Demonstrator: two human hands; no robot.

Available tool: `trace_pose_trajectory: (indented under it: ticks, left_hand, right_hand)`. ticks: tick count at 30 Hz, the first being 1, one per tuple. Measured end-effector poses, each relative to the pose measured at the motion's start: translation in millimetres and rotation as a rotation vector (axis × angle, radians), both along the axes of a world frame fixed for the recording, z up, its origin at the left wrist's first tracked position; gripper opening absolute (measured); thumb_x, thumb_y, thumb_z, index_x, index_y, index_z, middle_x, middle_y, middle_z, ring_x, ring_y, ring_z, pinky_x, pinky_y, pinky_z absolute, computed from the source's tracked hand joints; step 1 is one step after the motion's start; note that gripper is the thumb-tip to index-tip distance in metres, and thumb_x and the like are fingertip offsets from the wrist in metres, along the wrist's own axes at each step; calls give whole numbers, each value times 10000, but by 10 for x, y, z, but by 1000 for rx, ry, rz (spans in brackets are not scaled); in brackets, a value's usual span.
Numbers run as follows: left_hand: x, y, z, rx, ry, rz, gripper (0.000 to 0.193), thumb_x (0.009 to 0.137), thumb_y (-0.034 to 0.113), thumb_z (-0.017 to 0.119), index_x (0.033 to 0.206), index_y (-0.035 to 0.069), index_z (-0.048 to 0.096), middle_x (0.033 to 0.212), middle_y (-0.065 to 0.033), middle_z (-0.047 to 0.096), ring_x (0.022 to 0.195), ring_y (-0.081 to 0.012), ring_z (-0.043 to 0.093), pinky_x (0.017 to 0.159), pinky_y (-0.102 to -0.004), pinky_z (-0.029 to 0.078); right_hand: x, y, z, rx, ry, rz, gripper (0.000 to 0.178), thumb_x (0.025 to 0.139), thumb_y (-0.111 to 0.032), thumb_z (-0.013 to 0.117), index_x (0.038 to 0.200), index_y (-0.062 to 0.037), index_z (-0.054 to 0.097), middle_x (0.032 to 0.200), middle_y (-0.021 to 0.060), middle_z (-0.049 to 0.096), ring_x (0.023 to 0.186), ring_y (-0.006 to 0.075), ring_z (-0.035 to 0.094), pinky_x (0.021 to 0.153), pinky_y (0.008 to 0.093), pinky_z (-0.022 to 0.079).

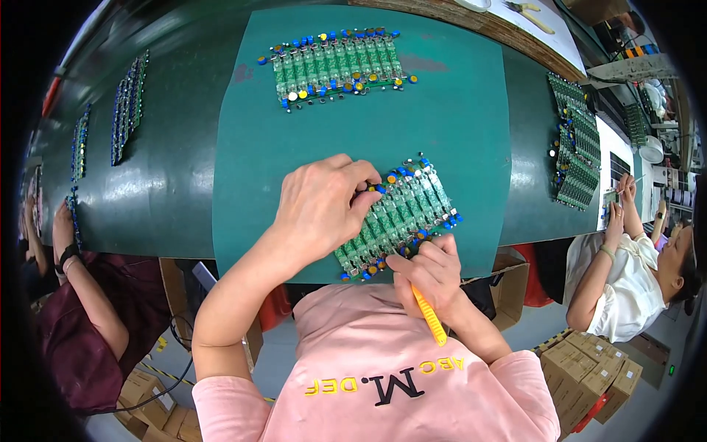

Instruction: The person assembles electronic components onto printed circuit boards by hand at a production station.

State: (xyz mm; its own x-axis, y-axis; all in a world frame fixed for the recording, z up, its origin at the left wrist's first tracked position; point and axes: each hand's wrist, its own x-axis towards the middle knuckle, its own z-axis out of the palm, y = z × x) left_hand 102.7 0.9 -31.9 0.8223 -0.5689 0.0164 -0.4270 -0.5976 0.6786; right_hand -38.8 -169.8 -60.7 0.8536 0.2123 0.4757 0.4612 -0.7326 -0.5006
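A green circuit board panel (401, 214), made of several narrow strips with blue and yellow round parts along both long edges, lies tilted on the mat in front of me. My left hand (328, 199) is closed at its upper left end, thumb and forefinger pinching the edge beside the blue parts. My right hand (431, 274) is by the lower edge and grips a tool with a yellow ribbed handle (428, 317). The tool's working end is hidden by my fingers. Farther off lies a second, similar panel (335, 65), which neither hand touches.
The green mat (294, 147) covers the dark bench top. More panels lie at left (130, 107) and in a stack at right (578, 147). Pliers (532, 16) rest on a white raised surface. Co-workers sit on both sides; cardboard boxes (589, 368) stand on the floor.
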Motion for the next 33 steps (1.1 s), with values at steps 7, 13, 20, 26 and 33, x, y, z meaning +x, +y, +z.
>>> trace_pose_trajectory:
  ticks: [7,13,20,26,33]
  left_hand:
    - [144,20,26,-51,141,-69,137,772,95,746,904,57,743,746,-53,680,597,-238,607,569,-355,482]
    - [131,22,14,-42,120,-72,158,762,70,754,917,43,743,758,-55,686,592,-205,591,565,-330,472]
    - [151,245,57,-303,337,-72,172,774,86,743,938,36,722,785,-68,686,623,-271,629,588,-371,497]
    - [-92,440,145,-50,-9,-23,158,779,75,731,931,42,705,765,-69,657,627,-285,624,590,-383,492]
    - [-131,428,145,99,79,24,183,737,-9,741,914,32,715,735,-44,622,586,-179,546,567,-321,445]
  right_hand:
    - [162,158,-2,-22,-45,6,247,733,-40,685,975,-85,699,700,-32,532,625,141,418,680,301,337]
    - [71,158,-7,-18,-12,5,247,741,-33,662,982,-64,710,677,-22,519,617,153,414,696,313,349]
    - [31,185,93,37,-14,14,236,754,-21,639,975,-49,714,668,-13,523,612,160,412,704,317,356]
    - [95,290,-43,17,-46,32,233,762,-21,624,975,-51,712,678,-9,542,607,162,413,707,322,357]
    - [30,278,20,41,-5,39,245,759,-27,635,991,-52,708,696,-6,566,613,161,416,706,327,356]
